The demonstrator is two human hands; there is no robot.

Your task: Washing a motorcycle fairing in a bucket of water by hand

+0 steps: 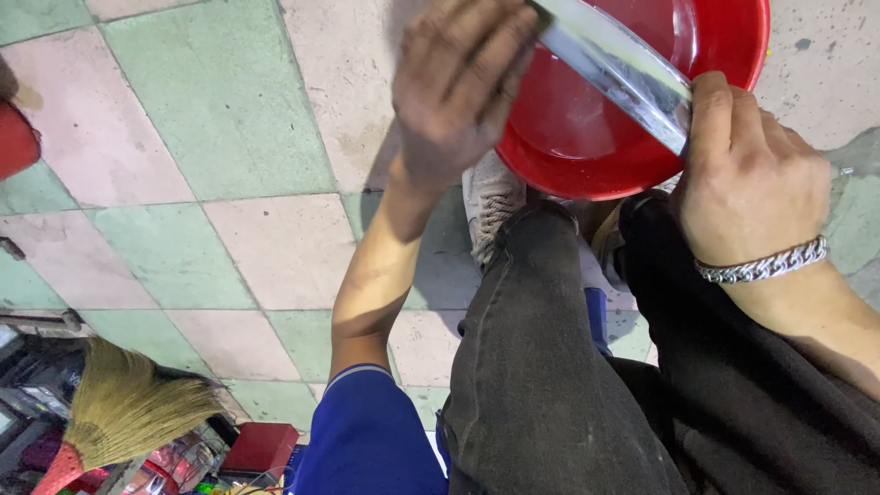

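Observation:
A long flat metal blade (pixel 614 69) slants over a red plastic basin (pixel 587 137) that stands on the tiled floor with a little water in it. My left hand (pixel 463 82) is closed over the blade's upper left end, its back towards the camera. My right hand (pixel 747 170), with a silver chain bracelet on the wrist, grips the lower right end, thumb along the metal. Whatever lies under the left palm is hidden. My knees in dark trousers (pixel 550 367) are bent just below the basin.
A pale shoe (pixel 490 197) rests on the green and pink floor tiles (pixel 229 137) beside the basin. A straw broom (pixel 128 408) and a red box (pixel 261 449) sit among clutter at the bottom left. A red object (pixel 14 137) pokes in at the left edge.

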